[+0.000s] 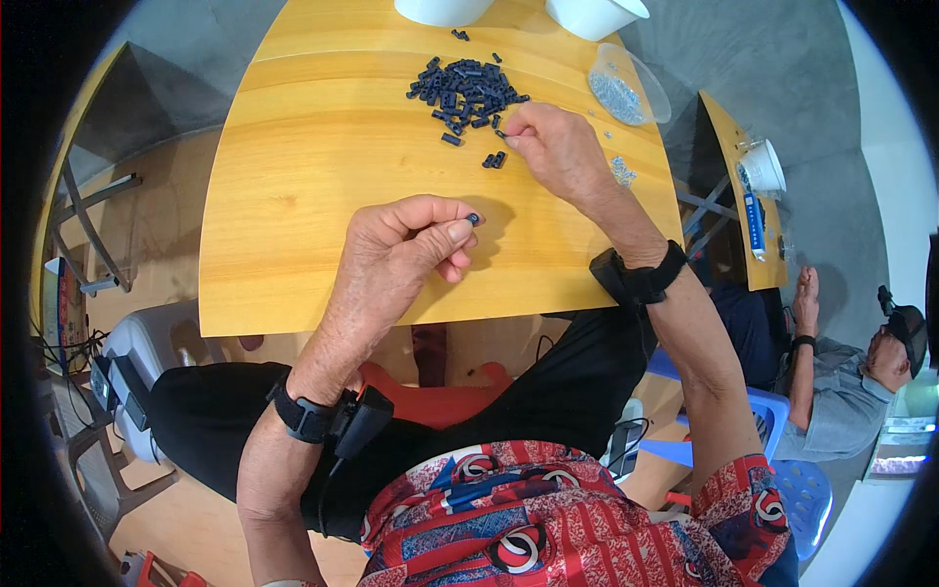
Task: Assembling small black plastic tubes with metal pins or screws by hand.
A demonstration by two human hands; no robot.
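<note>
My left hand is raised over the near part of the table, thumb and forefinger pinched on a small black plastic piece with a round end. Farther off and to the right, my right hand has its thumb and forefinger closed on a small dark piece, mostly covered by the fingertips. Just beyond those fingertips lies a heap of short black plastic pieces. A few more black pieces sit apart from the heap, nearer to me.
The wooden table has a clear plastic bowl of small metal parts at its right edge, with loose metal parts nearby. Two white tubs stand at the far edge. To the right, another person sits by a second table.
</note>
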